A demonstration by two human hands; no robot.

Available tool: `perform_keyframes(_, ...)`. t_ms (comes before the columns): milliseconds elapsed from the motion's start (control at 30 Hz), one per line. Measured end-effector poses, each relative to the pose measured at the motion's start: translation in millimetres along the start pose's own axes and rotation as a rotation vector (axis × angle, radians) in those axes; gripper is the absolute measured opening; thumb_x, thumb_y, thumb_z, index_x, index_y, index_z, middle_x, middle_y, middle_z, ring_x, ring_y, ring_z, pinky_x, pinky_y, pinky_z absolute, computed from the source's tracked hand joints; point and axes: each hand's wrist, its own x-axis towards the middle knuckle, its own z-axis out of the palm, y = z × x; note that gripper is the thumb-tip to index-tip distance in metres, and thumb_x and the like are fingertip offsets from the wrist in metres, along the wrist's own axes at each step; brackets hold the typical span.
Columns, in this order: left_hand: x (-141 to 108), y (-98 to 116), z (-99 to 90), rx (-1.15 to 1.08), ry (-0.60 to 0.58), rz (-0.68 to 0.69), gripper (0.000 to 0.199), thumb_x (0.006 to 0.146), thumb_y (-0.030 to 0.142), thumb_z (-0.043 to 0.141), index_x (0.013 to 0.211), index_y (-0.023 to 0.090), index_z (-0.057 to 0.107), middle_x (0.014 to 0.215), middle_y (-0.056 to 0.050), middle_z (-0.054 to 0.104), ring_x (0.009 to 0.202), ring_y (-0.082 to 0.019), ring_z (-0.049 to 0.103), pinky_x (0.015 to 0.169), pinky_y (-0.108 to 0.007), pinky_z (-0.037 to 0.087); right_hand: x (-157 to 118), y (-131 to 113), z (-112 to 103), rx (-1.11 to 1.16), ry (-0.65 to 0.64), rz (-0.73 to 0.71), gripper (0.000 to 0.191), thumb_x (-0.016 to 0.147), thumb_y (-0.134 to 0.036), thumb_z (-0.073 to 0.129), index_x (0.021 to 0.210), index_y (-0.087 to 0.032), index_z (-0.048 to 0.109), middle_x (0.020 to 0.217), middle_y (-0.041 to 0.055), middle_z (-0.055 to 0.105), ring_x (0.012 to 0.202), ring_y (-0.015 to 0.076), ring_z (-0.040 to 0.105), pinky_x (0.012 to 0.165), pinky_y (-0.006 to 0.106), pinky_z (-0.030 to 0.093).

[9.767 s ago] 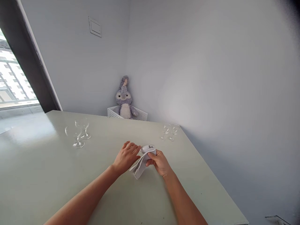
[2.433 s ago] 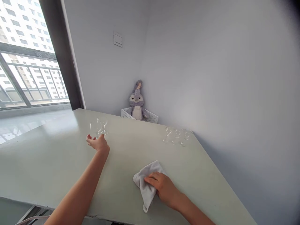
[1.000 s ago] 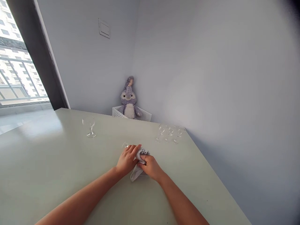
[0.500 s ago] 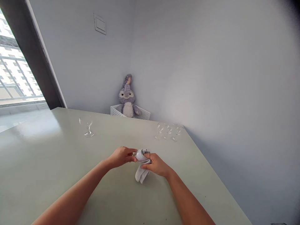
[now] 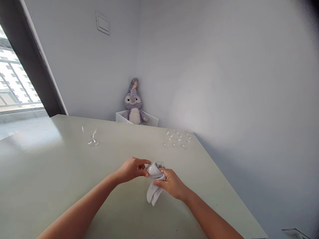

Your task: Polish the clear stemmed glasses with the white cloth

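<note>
Here is the left hand (image 5: 132,169), narrow, its thumb and fingertips pinching the stem end of a clear glass (image 5: 155,169) just above the table (image 5: 119,205). And the right hand (image 5: 173,183) comes in at three o'clock from that glass, clamped on a white cloth (image 5: 155,193), fingers at the mouth! The glass lies tipped on its side, mouth towards the right hand; cloth shows through the bowl, and the loose end dangles at six o'clock.

Out across the tabletop, well apart at ten o'clock from the held glass, a lone stemmed glass (image 5: 93,136) stands upright. Over at one o'clock, three stemmed glasses (image 5: 179,135) stand close together near the table's far corner. Beyond the far edge, at eleven o'clock, a purple-grey plush toy (image 5: 134,106) sits in a white perforated basket (image 5: 152,121), and higher up that line, a switch (image 5: 102,23) on the wall (image 5: 211,66).
</note>
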Motion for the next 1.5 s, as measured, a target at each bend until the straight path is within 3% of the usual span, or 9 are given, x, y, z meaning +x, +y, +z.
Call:
perform_keyframes(100, -2.5, 1.7, -2.0, -0.142, -0.286, 0.025, 0.044, 0.083, 0.052, 0.036, 0.093, 0.019, 0.063, 0.065, -0.002, 0.061, 0.057, -0.012, 0.052, 0.051, -0.021, 0.039, -5.8, -1.8, -8.6, -0.179, -0.098, -0.035, 0.011, 0.068, -0.027, 0.064, 0.072, -0.017, 0.064, 0.061, -0.004, 0.049, 0.057, 0.0092, 0.041, 0.054, 0.021, 0.031)
perform_keyframes(267, 2.7, 12.7, 15.0, 0.413, 0.26, 0.208, 0.034, 0.086, 0.04, 0.04, 0.109, 0.02, 0.055, 0.085, -0.007, 0.063, 0.086, -0.02, 0.054, 0.079, -0.036, 0.038, 4.9, 16.4, -15.9, 0.286, 0.11, 0.127, 0.028, 0.066, -0.035, 0.067, 0.086, -0.016, 0.06, 0.061, -0.0034, 0.048, 0.055, 0.009, 0.043, 0.053, 0.022, 0.035)
perform_keyframes(367, 5.1, 10.5, 19.3, 0.594, 0.322, 0.33, 0.031, 0.084, 0.038, 0.044, 0.105, 0.019, 0.056, 0.072, -0.005, 0.061, 0.073, -0.018, 0.053, 0.073, -0.033, 0.038, 4.0, 20.5, -9.7, 0.398, 0.118, 0.128, 0.033, 0.068, -0.038, 0.066, 0.093, -0.018, 0.058, 0.063, -0.0033, 0.049, 0.053, 0.0087, 0.043, 0.052, 0.022, 0.036)
perform_keyframes(533, 0.7, 2.5, 8.7, 0.225, 0.125, 0.174, 0.032, 0.077, 0.05, 0.051, 0.079, 0.02, 0.062, 0.053, 0.002, 0.049, 0.053, -0.011, 0.043, 0.053, -0.023, 0.03, -6.6, 9.8, -7.5, -0.308, -0.064, -0.152, 0.021, 0.079, -0.026, 0.054, 0.099, -0.022, 0.06, 0.08, -0.0009, 0.06, 0.07, 0.0123, 0.052, 0.064, 0.023, 0.039)
perform_keyframes(733, 0.7, 1.1, -0.9, -0.438, -0.298, -0.104, 0.038, 0.075, 0.051, 0.05, 0.062, 0.015, 0.054, 0.053, 0.003, 0.043, 0.049, -0.008, 0.037, 0.048, -0.021, 0.028, 6.7, 8.3, -46.9, -1.149, -0.092, -0.589, 0.034, 0.083, -0.011, 0.04, 0.1, -0.03, 0.062, 0.087, -0.0021, 0.067, 0.076, 0.013, 0.059, 0.066, 0.023, 0.041)
perform_keyframes(967, 4.8, -19.1, -1.5, -0.44, 0.059, -0.36, 0.034, 0.074, 0.048, 0.048, 0.067, 0.016, 0.055, 0.06, 0.001, 0.05, 0.052, -0.009, 0.041, 0.05, -0.022, 0.031, 1.4, 6.2, -59.4, -1.103, 0.477, -0.633, 0.042, 0.084, -0.01, 0.036, 0.121, -0.026, 0.048, 0.115, 0.0012, 0.059, 0.102, 0.0149, 0.056, 0.085, 0.029, 0.043)
perform_keyframes(1167, 8.1, -11.9, 12.1, -0.213, 0.124, -0.411, 0.02, 0.073, 0.03, 0.042, 0.063, 0.018, 0.054, 0.06, 0.001, 0.055, 0.053, -0.011, 0.048, 0.047, -0.021, 0.031, 0.9, -3.3, -10.6, -1.359, 0.266, -0.674, 0.041, 0.086, -0.029, 0.045, 0.126, -0.022, 0.044, 0.126, 0.006, 0.05, 0.112, 0.0263, 0.046, 0.103, 0.055, 0.012)
perform_keyframes(1333, 5.5, -3.6, 26.8, 0.224, 0.25, -0.213, 0.021, 0.069, 0.012, 0.039, 0.048, 0.017, 0.043, 0.049, 0.002, 0.046, 0.047, -0.01, 0.04, 0.047, -0.022, 0.024, 31.4, -3.7, 0.9, -1.243, 0.198, -0.666, 0.036, 0.087, -0.026, 0.04, 0.12, -0.021, 0.051, 0.121, 0.0068, 0.055, 0.106, 0.0243, 0.049, 0.097, 0.045, 0.028)
perform_keyframes(1500, 1.3, -5.2, 29.8, 0.428, 0.328, 0.067, 0.02, 0.082, 0.023, 0.04, 0.078, 0.02, 0.059, 0.061, 0.0, 0.057, 0.058, -0.013, 0.049, 0.054, -0.023, 0.029, 59.5, -15.4, -23.3, -0.574, 0.168, -0.256, 0.028, 0.083, -0.032, 0.042, 0.086, -0.02, 0.067, 0.088, 0.004, 0.066, 0.078, 0.0162, 0.056, 0.069, 0.027, 0.041)
